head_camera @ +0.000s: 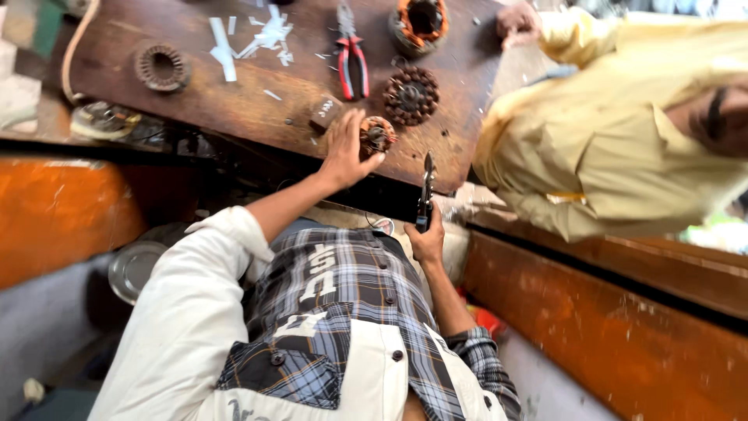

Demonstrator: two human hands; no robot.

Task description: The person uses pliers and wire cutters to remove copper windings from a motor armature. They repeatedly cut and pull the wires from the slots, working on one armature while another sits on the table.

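**Small armature under my left hand, tool in my right**

My left hand [343, 152] lies on the worktop [234, 101], fingers spread and half curled. The fingertips press against a small copper-wound armature [378, 134] at the near edge. It is a loose steadying hold, not a full grip. My right hand [427, 238] is below the edge and off the worktop. It is closed round the dark handle of a slim tool [426, 183], whose point stands up just right of the armature and close to it.

As I judge it, I am at the steadying step: the part is pinned and the tool is raised but not yet touching it. The next move calls for the left fingers to keep the armature from rolling. The tip would also need a short, careful path to the left so it stays off the windings.

Just beyond my left hand sits a dark toothed rotor [411, 95], with red pliers [352, 58] left of it. Farther out is a stator [419, 23] with orange windings. White scraps [257, 35] and a ribbed ring [162, 68] lie well to the left. Another person's hand [518, 23] rests on the far corner, well away from mine.

I cannot tell what kind of tool this is, as its tip is thin and blurred. My fingers hide the armature's left side, and the stator is cut off at the top.
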